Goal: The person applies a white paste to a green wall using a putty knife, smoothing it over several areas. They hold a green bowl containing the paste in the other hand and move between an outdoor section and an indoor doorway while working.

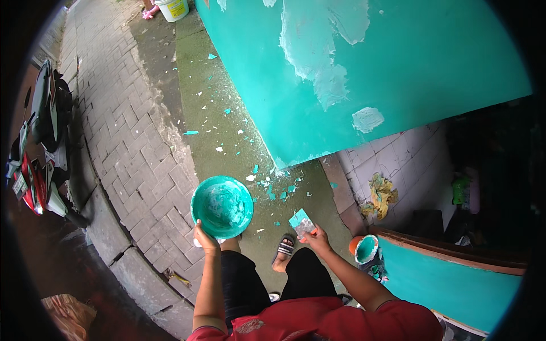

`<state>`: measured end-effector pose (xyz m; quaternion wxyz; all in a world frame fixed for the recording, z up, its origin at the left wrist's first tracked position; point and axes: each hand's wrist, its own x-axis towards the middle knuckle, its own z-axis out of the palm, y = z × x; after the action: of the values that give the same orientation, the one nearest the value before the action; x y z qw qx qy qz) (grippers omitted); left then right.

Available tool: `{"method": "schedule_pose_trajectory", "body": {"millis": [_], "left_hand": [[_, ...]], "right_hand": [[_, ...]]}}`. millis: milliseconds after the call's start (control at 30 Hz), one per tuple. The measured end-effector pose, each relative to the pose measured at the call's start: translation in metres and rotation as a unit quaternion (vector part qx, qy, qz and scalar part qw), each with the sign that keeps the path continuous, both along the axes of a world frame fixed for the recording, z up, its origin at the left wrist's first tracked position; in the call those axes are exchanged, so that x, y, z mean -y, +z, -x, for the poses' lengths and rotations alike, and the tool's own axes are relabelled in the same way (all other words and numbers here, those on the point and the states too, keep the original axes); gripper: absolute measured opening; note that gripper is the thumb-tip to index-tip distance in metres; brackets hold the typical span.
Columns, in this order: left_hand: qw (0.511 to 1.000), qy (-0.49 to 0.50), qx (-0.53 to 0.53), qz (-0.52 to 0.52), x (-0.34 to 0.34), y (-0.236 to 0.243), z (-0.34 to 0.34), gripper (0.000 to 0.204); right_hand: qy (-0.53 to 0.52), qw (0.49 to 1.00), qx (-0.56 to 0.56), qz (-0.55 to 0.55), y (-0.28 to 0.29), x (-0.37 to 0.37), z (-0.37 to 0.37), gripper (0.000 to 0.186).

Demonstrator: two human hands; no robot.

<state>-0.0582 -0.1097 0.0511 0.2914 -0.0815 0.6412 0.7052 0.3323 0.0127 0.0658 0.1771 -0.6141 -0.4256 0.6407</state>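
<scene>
Turquoise wall (415, 57) with pale patches (313, 51), flakes (191, 132) strewn on the ground (227, 162) below.
Left hand (207, 240) grips the rim of a turquoise bowl (246, 199) holding paste (219, 206); right hand (318, 238), to the bowl's right, grasps a flat-bladed scraper (299, 220).

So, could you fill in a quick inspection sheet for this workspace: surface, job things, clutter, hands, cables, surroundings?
Surface: turquoise wall with pale, uneven patches; greenish concrete strip beside it.
Job's things: turquoise basin with pale paste smeared inside; orange-handled scraper.
Clutter: turquoise and white flakes scattered on the concrete; crumpled yellow cloth on pale tiles.
Hands: left hand grips the basin's near edge; right hand holds the scraper.
Cables: nothing seen.
Surroundings: block paving; parked motorbike at left; white bucket at the top.
</scene>
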Motion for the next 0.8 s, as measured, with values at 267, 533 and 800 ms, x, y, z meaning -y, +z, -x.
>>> {"method": "schedule_pose_trajectory", "body": {"millis": [267, 533, 800], "left_hand": [[0.999, 0.021, 0.048, -0.013, 0.049, 0.150, 0.003, 0.056], [0.999, -0.028, 0.023, -0.038, -0.001, 0.236, 0.084, 0.056], [0.992, -0.112, -0.017, -0.050, -0.070, 0.272, 0.193, 0.057]], "right_hand": [[0.161, 0.929, 0.228, -0.244, 0.141, -0.029, 0.050, 0.043], [0.097, 0.855, 0.296, -0.415, 0.223, -0.103, 0.137, 0.045], [0.033, 0.832, 0.344, -0.435, 0.250, -0.143, 0.196, 0.034]]}}
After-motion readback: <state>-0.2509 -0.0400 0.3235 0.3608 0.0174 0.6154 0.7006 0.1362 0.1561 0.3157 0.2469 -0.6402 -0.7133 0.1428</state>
